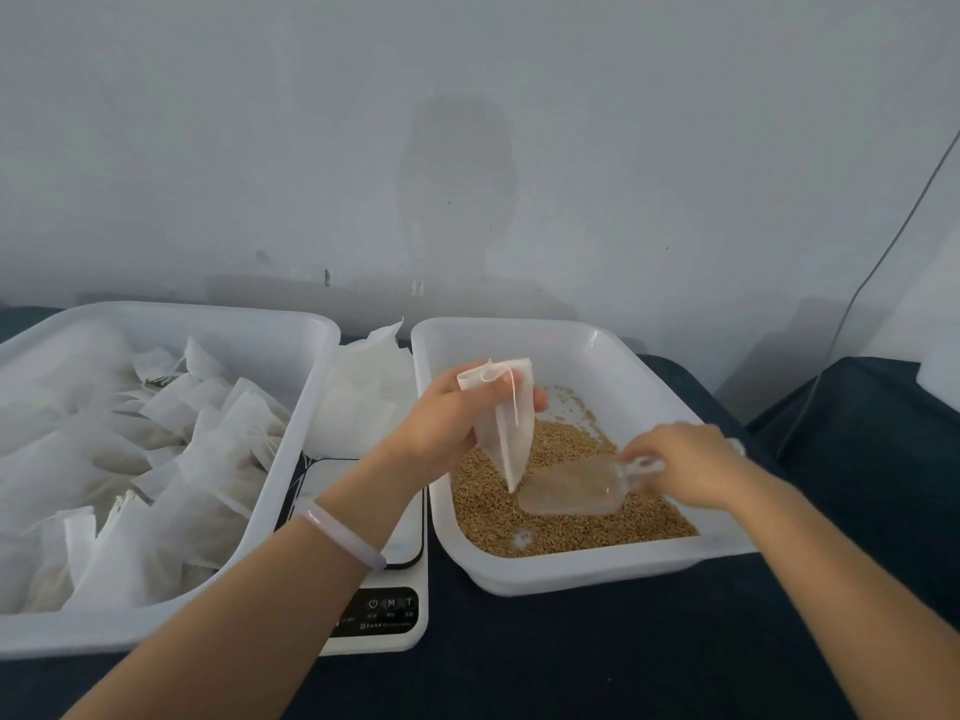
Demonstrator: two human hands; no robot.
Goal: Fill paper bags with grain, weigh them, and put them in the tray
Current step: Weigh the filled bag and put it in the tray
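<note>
My left hand (452, 413) grips a white paper bag (506, 433) by its top, and the bag hangs point down over the grain (566, 527). The grain lies in the white tray on the right (613, 569). My right hand (685, 465) holds the handle of a clear plastic scoop (571, 491), which lies on the grain just right of the bag's tip. The large white tray on the left (291, 439) holds several filled paper bags (171, 459). Between the two trays sits a white scale (384, 610), partly under my left forearm.
A loose pile of empty paper bags (363, 392) lies behind the scale, between the trays. Everything rests on a dark blue cloth (571, 657). A grey wall rises close behind the trays, and a thin cable (857, 293) hangs at the right.
</note>
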